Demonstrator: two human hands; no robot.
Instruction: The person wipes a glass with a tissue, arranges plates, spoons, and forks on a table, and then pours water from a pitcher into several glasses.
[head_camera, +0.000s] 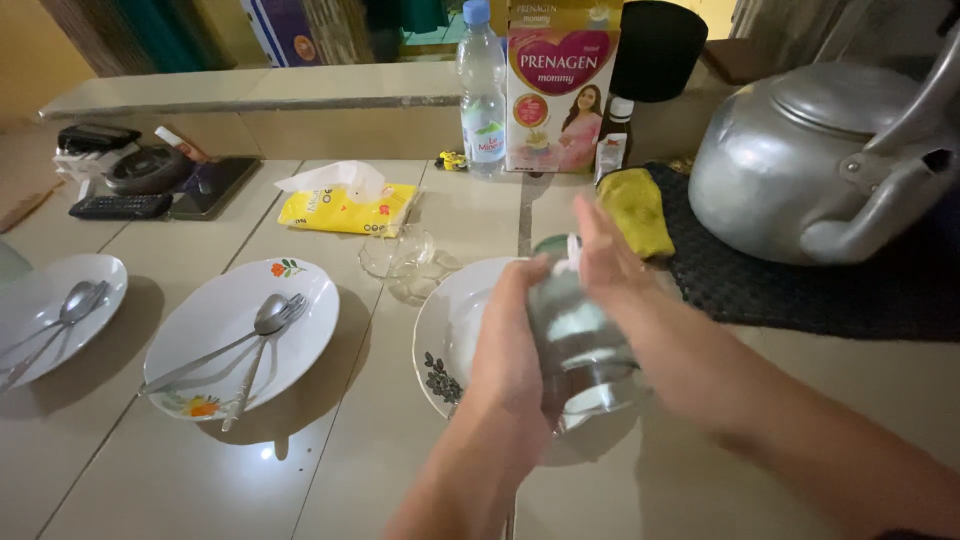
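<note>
Above the flowered plate (445, 335) I see a glass (578, 335) clasped between both hands — left hand (512, 345) fingers wrapped round its side, right hand (600, 250) fingers pressed over its top. Neighbouring plate (240, 335) holds spoons (262, 325).

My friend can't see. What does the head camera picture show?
Two bare hands, left hand and right hand, hold a shiny metal cup over a white plate on a tiled floor. Left of them lies a flowered plate with spoons; a big metal kettle sits right.
</note>
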